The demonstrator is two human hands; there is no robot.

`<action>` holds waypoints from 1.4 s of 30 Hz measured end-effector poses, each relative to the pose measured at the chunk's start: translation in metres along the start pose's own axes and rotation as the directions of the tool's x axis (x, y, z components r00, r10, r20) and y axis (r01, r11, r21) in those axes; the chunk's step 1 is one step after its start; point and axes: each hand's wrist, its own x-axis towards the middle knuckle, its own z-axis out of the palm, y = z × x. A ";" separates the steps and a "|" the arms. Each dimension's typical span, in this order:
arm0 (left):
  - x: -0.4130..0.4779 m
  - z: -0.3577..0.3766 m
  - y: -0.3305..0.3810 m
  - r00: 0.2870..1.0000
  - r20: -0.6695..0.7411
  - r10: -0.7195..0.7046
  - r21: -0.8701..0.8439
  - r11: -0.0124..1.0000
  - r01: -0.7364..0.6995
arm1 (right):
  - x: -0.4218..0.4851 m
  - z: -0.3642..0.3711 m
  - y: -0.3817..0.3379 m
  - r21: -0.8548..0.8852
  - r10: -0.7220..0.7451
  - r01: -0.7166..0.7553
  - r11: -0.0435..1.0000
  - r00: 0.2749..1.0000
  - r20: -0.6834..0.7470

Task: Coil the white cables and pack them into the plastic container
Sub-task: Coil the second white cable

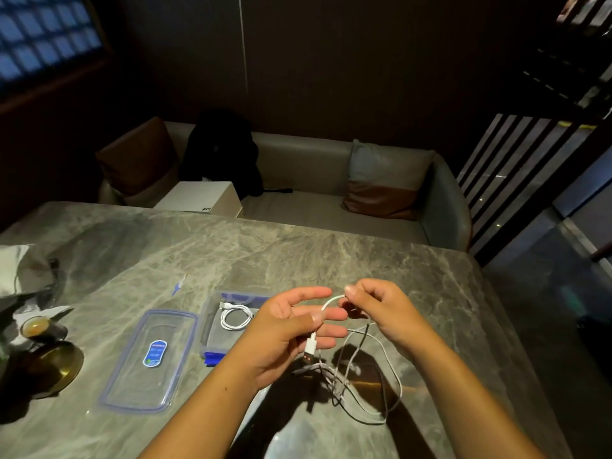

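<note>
A person's two bare hands are raised just above the near middle of a grey marbled tabletop point(298, 253), with one white cable point(331, 300) strung between them. The left hand point(291, 329) has its fingers held out fairly straight toward the right, and its thumb pinches the cable against them near one end, so that the white USB plug point(310, 349) hangs down just below the thumb. The right hand point(381, 309), close to the left and slightly farther away, pinches the same cable between thumb and fingertip, its other fingers curled. A short arc of cable bridges the small gap between the two pinches. The remaining length drops beneath the hands and lies in loose, tangled loops on the tabletop, near and to the right. Just left of the left hand sits the clear plastic container point(207, 326), open, with a second white cable, a coiled cable point(234, 318), lying inside it. The container's clear, blue-rimmed lid point(132, 366) lies flat just beside it, farther left. At the far left edge stand a small glass point(36, 326) and a gold dish point(59, 366).
</note>
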 end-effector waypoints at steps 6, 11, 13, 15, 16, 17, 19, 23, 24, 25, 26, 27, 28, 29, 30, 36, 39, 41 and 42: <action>-0.007 -0.015 0.014 0.981 0.179 -0.076 0.057 0.996 0.066 | 0.004 0.010 -0.032 -0.154 -0.168 0.163 0.975 0.985 -0.023; -0.007 -0.016 0.023 0.935 0.342 -0.092 0.022 0.996 0.090 | 0.013 0.014 -0.058 -0.178 -0.217 0.220 0.959 0.975 0.034; -0.006 -0.015 0.028 0.913 0.396 -0.097 0.026 0.995 0.094 | 0.017 0.015 -0.066 -0.167 -0.227 0.231 0.959 0.973 0.043; -0.004 -0.014 0.033 0.902 0.421 -0.098 0.027 0.995 0.095 | 0.019 0.016 -0.074 -0.163 -0.231 0.235 0.958 0.972 0.043; -0.002 -0.013 0.035 0.901 0.424 -0.094 0.025 0.995 0.092 | 0.020 0.016 -0.077 -0.169 -0.237 0.240 0.956 0.971 0.040; 0.000 -0.012 0.038 0.902 0.424 -0.086 0.028 0.996 0.082 | 0.021 0.016 -0.081 -0.176 -0.246 0.248 0.953 0.969 0.033; 0.000 -0.008 0.044 0.899 0.432 -0.072 0.048 0.997 0.057 | 0.023 0.014 -0.088 -0.180 -0.256 0.255 0.950 0.966 0.021; 0.000 -0.001 0.056 0.891 0.450 -0.068 0.081 0.996 0.035 | 0.022 0.005 -0.100 -0.176 -0.282 0.278 0.944 0.959 0.004; -0.001 0.002 0.059 0.889 0.451 -0.073 0.086 0.996 0.038 | 0.022 0.003 -0.101 -0.175 -0.288 0.283 0.943 0.958 -0.001; -0.001 0.005 0.061 0.889 0.451 -0.078 0.086 0.995 0.043 | 0.021 0.002 -0.102 -0.169 -0.296 0.291 0.942 0.955 -0.006; -0.001 0.008 0.064 0.890 0.449 -0.082 0.085 0.995 0.049 | 0.022 0.000 -0.102 -0.152 -0.309 0.303 0.941 0.951 -0.013; -0.001 0.010 0.066 0.890 0.448 -0.088 0.082 0.995 0.057 | 0.022 -0.001 -0.103 -0.132 -0.316 0.311 0.941 0.948 -0.020; -0.001 0.012 0.067 0.888 0.450 -0.095 0.082 0.995 0.065 | 0.022 -0.002 -0.104 -0.118 -0.318 0.313 0.942 0.948 -0.026; 0.000 0.014 0.067 0.884 0.456 -0.100 0.086 0.994 0.068 | 0.022 -0.003 -0.105 -0.115 -0.320 0.315 0.942 0.947 -0.031; 0.000 0.016 0.067 0.881 0.461 -0.103 0.092 0.993 0.069 | 0.021 -0.005 -0.105 -0.119 -0.325 0.320 0.940 0.945 -0.034; 0.003 0.028 0.071 0.881 0.464 -0.094 0.082 0.995 0.063 | 0.019 -0.011 -0.111 -0.088 -0.332 0.327 0.941 0.942 -0.053; 0.005 0.035 0.074 0.883 0.462 -0.078 0.061 0.997 0.055 | 0.017 -0.016 -0.117 -0.066 -0.330 0.326 0.943 0.942 -0.064; 0.006 0.038 0.077 0.883 0.464 -0.075 0.058 0.997 0.054 | 0.016 -0.019 -0.120 -0.070 -0.335 0.330 0.941 0.940 -0.068; 0.007 0.040 0.078 0.883 0.463 -0.075 0.061 0.997 0.053 | 0.015 -0.020 -0.122 -0.072 -0.337 0.332 0.941 0.939 -0.069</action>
